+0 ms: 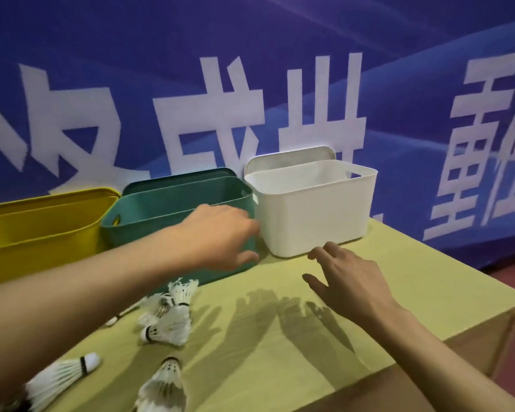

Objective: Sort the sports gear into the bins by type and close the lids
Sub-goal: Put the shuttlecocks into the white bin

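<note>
White bin point(315, 209) open, right of green bin point(173, 203); shuttlecocks point(167, 319) loose on counter point(280, 337). Left hand point(220, 236) and right hand point(348, 281) both spread, holding nothing. I'd square the bins first, then load by type.

Three bins point(312, 209) in a row on table point(399, 278), lids apparently propped behind, shuttlecocks point(167, 319) in front left

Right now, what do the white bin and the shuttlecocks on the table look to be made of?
White bin: likely moulded plastic, matte and smooth, with rounded corners and a cut-out handle slot. Shuttlecocks: white skirts that look like real feathers, frayed at the tips, though synthetic can't be ruled out; rounded white bases with a dark band, material unclear.
</note>
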The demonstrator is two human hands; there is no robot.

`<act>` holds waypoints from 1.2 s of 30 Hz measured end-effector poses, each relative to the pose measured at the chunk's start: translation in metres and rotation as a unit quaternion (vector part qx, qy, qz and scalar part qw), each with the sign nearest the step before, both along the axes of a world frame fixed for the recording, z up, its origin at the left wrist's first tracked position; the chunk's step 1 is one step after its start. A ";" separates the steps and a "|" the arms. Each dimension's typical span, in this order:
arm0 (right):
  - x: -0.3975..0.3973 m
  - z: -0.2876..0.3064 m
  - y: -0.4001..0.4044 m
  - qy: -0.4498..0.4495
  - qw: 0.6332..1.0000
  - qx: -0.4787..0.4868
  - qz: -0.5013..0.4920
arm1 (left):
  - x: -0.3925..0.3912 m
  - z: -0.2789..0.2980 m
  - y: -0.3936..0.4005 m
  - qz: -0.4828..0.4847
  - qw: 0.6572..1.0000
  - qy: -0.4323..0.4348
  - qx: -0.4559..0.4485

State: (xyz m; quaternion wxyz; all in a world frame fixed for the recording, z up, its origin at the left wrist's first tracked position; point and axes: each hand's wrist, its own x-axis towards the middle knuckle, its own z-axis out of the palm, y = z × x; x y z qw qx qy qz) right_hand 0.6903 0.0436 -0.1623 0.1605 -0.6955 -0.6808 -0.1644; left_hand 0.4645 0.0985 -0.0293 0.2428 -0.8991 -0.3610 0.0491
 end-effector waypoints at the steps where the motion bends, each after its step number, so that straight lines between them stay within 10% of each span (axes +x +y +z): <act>1: -0.013 0.000 -0.003 -0.002 1.000 -0.004 0.018 | -0.024 -0.007 -0.011 0.013 1.000 0.014 -0.004; 17: -0.205 -0.012 -0.020 -0.115 0.910 -0.190 0.349 | -0.209 -0.077 -0.047 0.071 0.995 0.070 -0.013; 28: -0.110 0.048 -0.023 -0.108 0.965 -0.071 0.229 | -0.136 -0.139 -0.001 0.091 0.994 0.010 -0.054; 36: -0.003 0.178 0.096 -0.050 0.993 0.111 -0.011 | -0.095 -0.064 0.005 0.009 1.000 -0.015 0.001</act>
